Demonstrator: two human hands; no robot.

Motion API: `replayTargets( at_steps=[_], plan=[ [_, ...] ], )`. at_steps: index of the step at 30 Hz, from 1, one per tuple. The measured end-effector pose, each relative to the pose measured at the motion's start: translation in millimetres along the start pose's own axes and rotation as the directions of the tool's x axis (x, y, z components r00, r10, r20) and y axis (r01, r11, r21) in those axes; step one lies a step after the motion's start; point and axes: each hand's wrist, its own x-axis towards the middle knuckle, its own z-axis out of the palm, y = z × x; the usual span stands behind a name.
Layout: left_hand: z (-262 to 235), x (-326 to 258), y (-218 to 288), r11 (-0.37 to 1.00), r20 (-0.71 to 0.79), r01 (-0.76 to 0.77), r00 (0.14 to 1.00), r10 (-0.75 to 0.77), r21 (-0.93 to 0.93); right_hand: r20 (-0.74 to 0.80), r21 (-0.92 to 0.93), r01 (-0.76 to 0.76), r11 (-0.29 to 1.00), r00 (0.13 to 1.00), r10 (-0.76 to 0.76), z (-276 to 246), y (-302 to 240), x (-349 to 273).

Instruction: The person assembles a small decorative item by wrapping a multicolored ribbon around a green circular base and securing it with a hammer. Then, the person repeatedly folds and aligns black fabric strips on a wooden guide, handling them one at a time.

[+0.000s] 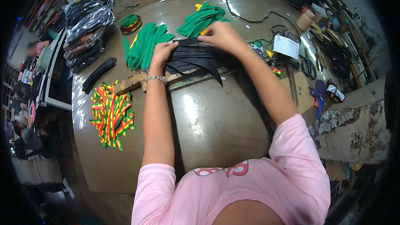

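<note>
Both arms reach forward over the table. My left hand (163,51) is closed, thumb and fingers pinching one end of a black strip (188,42). The strip's other end is pinched in my right hand (221,36), so it lies stretched between the two. Just below it, a bundle of black strips (196,58) fans out across a worn wooden board (179,84). Beyond my left hand rests a pile of green strips (146,46). A second green pile (202,18), with bits of yellow, lies behind my right hand.
Red, yellow and green patterned strips (111,116) are heaped at the left, below a black strip bundle (99,75). A striped roll (131,24) stands farther back. To the right are a white paper (286,46), scissors (308,65) and a long cable (254,21). Plastic-wrapped goods (89,21) line the left edge.
</note>
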Motion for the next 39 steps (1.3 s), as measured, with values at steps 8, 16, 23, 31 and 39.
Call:
replayTargets(
  at_steps=[8, 16, 23, 31, 39],
  plan=[
    [4, -7, 8, 1.0, -0.017, -0.019, 1.0, 0.019, 0.022, -0.012, 0.383, -0.338, 0.86, 0.929, 0.371, -37, 90, -94],
    [-1, 2, 3, 0.999, 0.013, 0.026, 1.0, -0.027, 0.023, 0.113, 0.487, -0.498, 0.717, 0.85, 0.514, -6, 127, -94],
    [-3, 0, -2, 0.984, 0.051, -0.18, 0.982, 0.18, 0.007, -0.305, -0.045, -0.324, 0.945, 0.905, 0.296, -45, 102, -75],
    [-11, -18, 13, 0.998, 0.169, -0.064, 0.984, 0.065, -0.012, -0.236, 0.189, 0.041, 0.981, 0.972, 0.005, 58, -20, 23],
    [0, -2, 0, 0.994, -0.029, -0.067, 0.997, 0.07, 0.082, -0.151, 0.058, 0.003, 0.998, 0.988, 0.006, 90, -14, 37]
  ],
)
